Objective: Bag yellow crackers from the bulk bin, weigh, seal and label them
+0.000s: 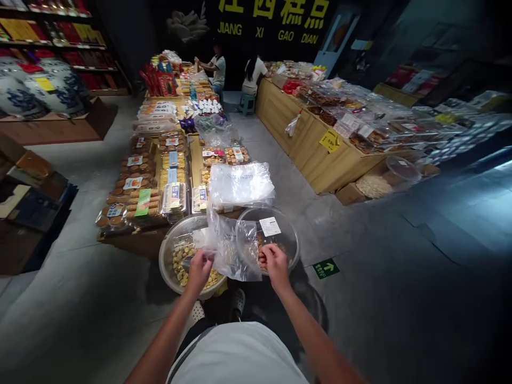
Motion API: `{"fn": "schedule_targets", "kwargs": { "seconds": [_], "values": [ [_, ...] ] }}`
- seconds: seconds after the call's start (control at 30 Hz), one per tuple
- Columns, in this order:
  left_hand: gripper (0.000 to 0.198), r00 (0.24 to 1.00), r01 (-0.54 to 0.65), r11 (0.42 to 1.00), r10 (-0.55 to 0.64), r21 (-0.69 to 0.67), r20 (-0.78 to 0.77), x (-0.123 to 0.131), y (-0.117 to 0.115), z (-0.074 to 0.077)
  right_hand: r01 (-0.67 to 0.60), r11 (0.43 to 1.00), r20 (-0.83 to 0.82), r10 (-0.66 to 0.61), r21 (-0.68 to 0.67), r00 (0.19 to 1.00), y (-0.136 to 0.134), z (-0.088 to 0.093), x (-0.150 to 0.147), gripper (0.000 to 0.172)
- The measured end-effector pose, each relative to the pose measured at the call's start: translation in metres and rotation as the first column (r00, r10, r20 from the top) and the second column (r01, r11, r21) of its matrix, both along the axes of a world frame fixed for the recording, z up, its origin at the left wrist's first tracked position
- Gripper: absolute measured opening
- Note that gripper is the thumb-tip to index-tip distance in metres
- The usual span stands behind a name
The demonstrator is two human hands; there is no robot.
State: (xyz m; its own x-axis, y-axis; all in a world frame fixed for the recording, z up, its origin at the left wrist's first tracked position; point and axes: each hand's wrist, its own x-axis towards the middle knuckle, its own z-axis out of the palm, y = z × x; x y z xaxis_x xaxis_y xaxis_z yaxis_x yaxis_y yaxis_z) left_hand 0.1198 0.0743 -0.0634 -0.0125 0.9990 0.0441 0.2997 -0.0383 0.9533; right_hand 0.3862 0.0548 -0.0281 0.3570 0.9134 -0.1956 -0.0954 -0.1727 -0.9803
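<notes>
My left hand (200, 271) is shut on the upper part of a transparent plastic bag (231, 255), above a wide steel basin (168, 256) of golden pastry pieces (192, 266). My right hand (277, 265) reaches over a second round basin (286, 234) with a white label (270, 226) on it. Its fingers curl at the bag's right edge, just above brown pastry pieces (264, 256). I cannot tell whether they grip the bag or the pastry. The bag hangs between my hands and hides part of both basins.
A stack of plastic bags (240, 184) lies just ahead on a long table of packaged biscuits (172, 176). A wooden counter of bagged goods (320, 154) runs along the right. Two seated people (236, 69) work at the far end. Large porcelain jars (52, 88) stand at left.
</notes>
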Motion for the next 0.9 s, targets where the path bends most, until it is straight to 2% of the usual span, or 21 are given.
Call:
{"fn": "schedule_targets", "kwargs": {
  "seconds": [0.03, 0.1, 0.17, 0.27, 0.37, 0.43, 0.5, 0.57, 0.63, 0.73, 0.8, 0.9],
  "values": [
    [0.028, 0.999, 0.046, 0.998, -0.045, 0.031, -0.031, -0.007, -0.016, 0.01, -0.149, 0.989, -0.079, 0.148, 0.002, 0.986, 0.007, 0.014, -0.019, 0.031],
    [0.029, 0.986, 0.142, 0.988, -0.136, 0.063, -0.091, -0.019, -0.045, 0.028, -0.384, 0.923, -0.137, 0.383, 0.015, 0.914, 0.018, 0.037, -0.056, 0.038],
    [0.032, 0.971, 0.205, 0.976, -0.194, 0.071, -0.14, -0.028, -0.069, 0.043, -0.505, 0.863, -0.12, 0.503, 0.012, 0.856, 0.022, 0.051, -0.087, 0.037],
    [0.038, 0.97, 0.21, 0.977, -0.202, 0.043, -0.136, -0.04, -0.095, 0.062, -0.571, 0.821, -0.132, 0.566, -0.001, 0.814, 0.016, 0.058, -0.115, 0.032],
    [0.053, 0.994, 0.091, 0.994, -0.087, -0.059, 0.058, -0.052, -0.109, 0.082, -0.621, 0.781, -0.151, 0.622, 0.062, 0.768, 0.0, 0.061, -0.128, 0.028],
    [0.06, 0.983, 0.033, 0.984, -0.001, -0.173, 0.182, -0.057, -0.112, 0.098, -0.676, 0.727, -0.14, 0.687, 0.121, 0.713, -0.011, 0.065, -0.137, 0.03],
    [0.057, 0.984, 0.041, 0.97, 0.003, -0.241, 0.178, -0.061, -0.111, 0.113, -0.732, 0.663, -0.161, 0.748, 0.153, 0.644, -0.019, 0.067, -0.148, 0.032],
    [0.049, 0.996, 0.041, 0.974, -0.021, -0.225, 0.087, -0.064, -0.107, 0.124, -0.754, 0.636, -0.232, 0.768, 0.165, 0.597, -0.024, 0.066, -0.159, 0.036],
    [0.04, 0.999, 0.031, 0.982, -0.024, -0.187, 0.041, -0.068, -0.104, 0.128, -0.735, 0.657, -0.311, 0.743, 0.17, 0.592, -0.025, 0.062, -0.166, 0.039],
    [0.03, 0.992, 0.017, 0.978, 0.009, -0.206, 0.124, -0.081, -0.101, 0.121, -0.706, 0.691, -0.374, 0.702, 0.156, 0.606, -0.025, 0.052, -0.167, 0.038],
    [0.029, 0.986, -0.072, 0.975, 0.101, -0.212, 0.133, -0.098, -0.101, 0.111, -0.68, 0.72, -0.352, 0.677, 0.137, 0.646, -0.023, 0.045, -0.166, 0.036],
    [0.028, 0.958, -0.285, 0.942, 0.283, -0.178, -0.038, -0.138, -0.104, 0.1, -0.624, 0.78, -0.306, 0.606, 0.05, 0.734, -0.019, 0.03, -0.169, 0.037]
  ]
}}
